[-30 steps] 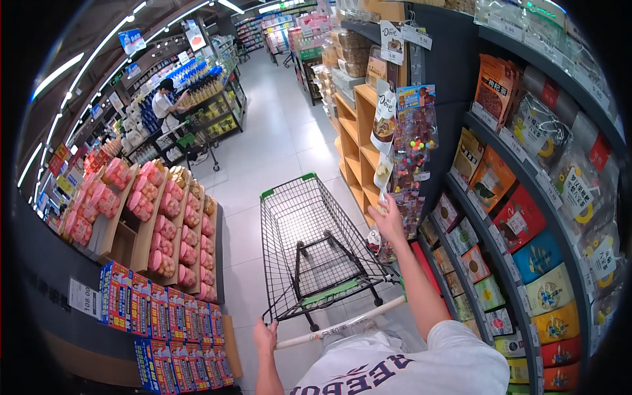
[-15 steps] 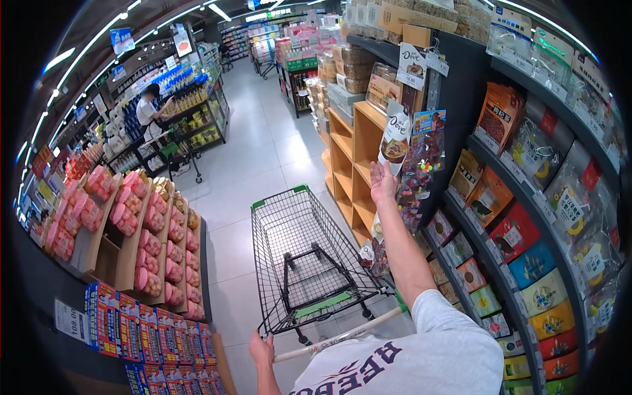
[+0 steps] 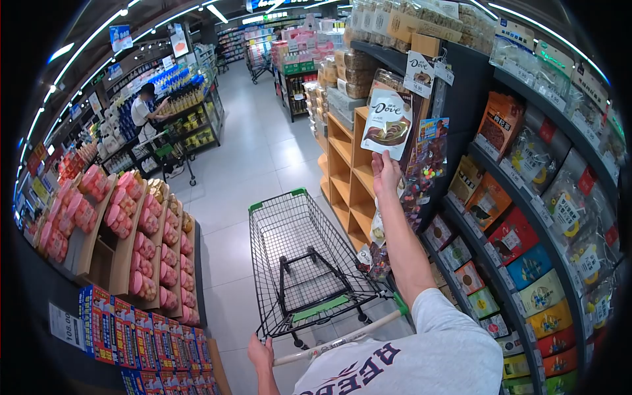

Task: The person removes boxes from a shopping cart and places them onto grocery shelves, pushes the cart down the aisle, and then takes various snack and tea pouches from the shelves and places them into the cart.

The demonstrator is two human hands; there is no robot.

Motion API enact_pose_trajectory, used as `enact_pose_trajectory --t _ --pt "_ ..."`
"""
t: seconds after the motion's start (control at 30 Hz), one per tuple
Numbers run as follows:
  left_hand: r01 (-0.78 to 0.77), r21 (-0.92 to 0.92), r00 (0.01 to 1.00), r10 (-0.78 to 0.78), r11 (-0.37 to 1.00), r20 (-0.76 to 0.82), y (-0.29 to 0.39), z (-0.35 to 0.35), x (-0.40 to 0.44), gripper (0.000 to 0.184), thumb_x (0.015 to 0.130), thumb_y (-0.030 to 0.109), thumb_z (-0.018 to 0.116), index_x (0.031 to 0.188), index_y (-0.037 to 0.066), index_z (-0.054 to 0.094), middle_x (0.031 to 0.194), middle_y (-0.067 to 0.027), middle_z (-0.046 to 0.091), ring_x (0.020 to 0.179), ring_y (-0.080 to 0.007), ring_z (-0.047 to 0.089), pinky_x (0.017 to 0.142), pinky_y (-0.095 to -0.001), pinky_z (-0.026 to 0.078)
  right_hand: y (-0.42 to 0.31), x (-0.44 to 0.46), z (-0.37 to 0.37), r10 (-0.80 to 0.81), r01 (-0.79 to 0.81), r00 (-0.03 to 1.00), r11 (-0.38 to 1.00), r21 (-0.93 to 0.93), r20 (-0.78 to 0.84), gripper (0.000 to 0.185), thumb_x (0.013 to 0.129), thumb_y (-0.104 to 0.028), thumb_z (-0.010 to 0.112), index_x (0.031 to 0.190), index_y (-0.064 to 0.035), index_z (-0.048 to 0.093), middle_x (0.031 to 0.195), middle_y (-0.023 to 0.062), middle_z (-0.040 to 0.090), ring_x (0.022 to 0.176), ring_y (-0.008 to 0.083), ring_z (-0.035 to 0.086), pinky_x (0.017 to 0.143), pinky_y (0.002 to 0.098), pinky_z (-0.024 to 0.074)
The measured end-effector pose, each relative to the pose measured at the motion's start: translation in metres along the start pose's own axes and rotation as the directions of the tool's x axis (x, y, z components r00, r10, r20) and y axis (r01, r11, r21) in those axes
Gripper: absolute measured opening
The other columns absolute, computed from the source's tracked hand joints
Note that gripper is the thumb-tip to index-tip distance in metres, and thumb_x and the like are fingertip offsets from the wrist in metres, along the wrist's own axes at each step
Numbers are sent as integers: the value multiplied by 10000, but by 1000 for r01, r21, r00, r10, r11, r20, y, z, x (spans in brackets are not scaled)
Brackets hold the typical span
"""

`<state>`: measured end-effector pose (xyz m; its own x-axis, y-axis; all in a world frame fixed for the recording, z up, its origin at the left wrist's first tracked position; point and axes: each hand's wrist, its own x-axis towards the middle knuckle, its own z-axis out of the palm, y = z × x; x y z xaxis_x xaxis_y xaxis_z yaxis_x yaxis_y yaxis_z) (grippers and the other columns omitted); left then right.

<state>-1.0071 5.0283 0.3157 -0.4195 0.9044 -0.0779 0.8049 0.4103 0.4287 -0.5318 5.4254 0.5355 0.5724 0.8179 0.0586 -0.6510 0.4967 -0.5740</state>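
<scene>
My right hand (image 3: pixel 387 172) reaches up at the right and pinches the lower edge of a white and brown Dove chocolate bag (image 3: pixel 388 125). The front of the bag faces me, beside the end of the dark shelf; whether it still hangs from the display is hidden. Under a Dove price card (image 3: pixel 419 71), colourful candy packs (image 3: pixel 429 158) hang just right of the bag. At the lower left, my left hand (image 3: pixel 261 351) is closed on the left end of the handle of a black wire shopping cart (image 3: pixel 296 263). The cart basket holds nothing.
Wooden shelves (image 3: pixel 340 168) stand right of the cart. Packaged snacks fill curved racks (image 3: pixel 526 217) at the far right. Pink-lidded jars (image 3: pixel 141 217) and blue boxes (image 3: pixel 138 332) line the left. A person (image 3: pixel 146 118) with another cart stands farther down the tiled aisle (image 3: pixel 230 131).
My right hand has moved from open beside the Dove bag to pinching its bottom edge. The bag has turned to face me and shifted left. My left hand stays at the cart handle.
</scene>
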Motion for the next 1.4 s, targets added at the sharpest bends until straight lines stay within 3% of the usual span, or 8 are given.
enact_pose_trajectory --t 0.3,0.4,0.5,0.6,0.77,1.1,1.27,1.4 --pt "22 78 999 -26 997 40 6 -1 -5 562 853 265 789 1278 -25 561 1044 -242 680 992 -441 661 866 -510 523 17 -81 5 151 -139 966 988 -71 208 210 1001 -210 699 1113 -50 623 1038 55 722 957 170 730 767 278 590" --pt "-136 78 971 148 988 -187 10 9 -8 592 860 252 778 1319 -31 534 1130 -244 638 1092 -443 613 948 -505 491 39 -129 -28 328 -298 917 942 -156 225 170 1010 -194 681 1084 -49 631 1038 58 716 927 158 709 825 308 587" --pt "-238 -259 967 205 936 -149 46 7 5 653 864 229 773 1394 -31 495 1309 -246 565 1163 -433 578 1004 -473 473 51 -201 -61 510 -477 836 858 -190 204 153 1021 -187 661 1098 -58 630 1048 59 716 948 162 700 871 343 575" --pt "20 -788 977 157 616 147 114 -11 13 694 908 157 760 1494 -5 424 1381 -217 557 1161 -294 634 928 -365 541 65 -270 -98 679 -663 713 734 -148 173 152 1023 -187 657 1119 -72 634 1054 60 718 970 169 697 880 355 573" --pt "278 -951 919 250 136 305 154 3 29 659 968 94 696 1533 3 368 1402 -162 571 1146 -194 655 912 -313 565 62 -343 -120 828 -813 551 561 -155 109 181 1025 -200 657 1178 -104 653 1076 35 718 1024 166 684 925 368 547" --pt "307 -952 930 213 4 300 167 -16 21 419 920 103 765 1293 5 601 1192 -82 702 1018 -145 697 854 -305 603 56 -357 -143 875 -791 475 472 -388 95 193 1044 -277 629 1073 -89 664 1107 81 732 962 180 720 795 342 604" --pt "282 -959 940 201 -8 275 175 -22 20 410 930 91 749 1303 11 597 1202 -84 699 1036 -157 699 863 -329 610 51 -350 -136 722 -636 691 588 -499 -31 320 1000 -279 698 1193 -85 531 1204 89 659 1012 164 679 807 294 586" --pt "268 -963 942 211 -8 261 180 -26 17 420 933 104 750 1310 9 591 1207 -92 697 1039 -167 705 856 -337 623 41 -342 -105 671 -526 728 678 -513 140 424 971 -195 727 1299 -53 498 1255 109 642 1093 168 651 907 328 563"
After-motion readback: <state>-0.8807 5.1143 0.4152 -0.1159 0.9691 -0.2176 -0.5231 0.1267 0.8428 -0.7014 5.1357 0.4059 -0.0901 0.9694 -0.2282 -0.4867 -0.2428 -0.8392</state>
